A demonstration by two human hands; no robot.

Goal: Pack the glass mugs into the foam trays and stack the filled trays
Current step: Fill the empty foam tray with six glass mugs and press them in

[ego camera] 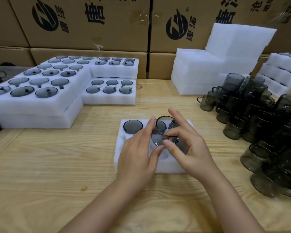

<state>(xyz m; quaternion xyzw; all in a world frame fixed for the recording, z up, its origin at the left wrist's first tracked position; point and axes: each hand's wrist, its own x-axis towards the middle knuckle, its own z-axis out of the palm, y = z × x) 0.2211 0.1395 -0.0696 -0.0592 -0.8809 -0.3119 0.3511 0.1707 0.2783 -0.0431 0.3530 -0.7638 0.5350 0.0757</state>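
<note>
**Step in hand: seating the second mug**

The foam tray (168,166) lies mid-table with one seated mug (133,126) in its far-left pocket. A tilted mug (160,131) sits over the middle pocket. The right hand (192,149) pinches its rim, and the left hand (138,153) steadies it with straight fingers. Next, probably: level it and press it down.

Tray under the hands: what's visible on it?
The foam tray is a white, soft-looking block with round pockets cut in its top. It lies flat on the wooden table. One smoky glass mug sits in the back-left pocket, and a front pocket shows empty. The right hand pinches a second mug, tilted over the middle, and the left hand touches it.
</note>
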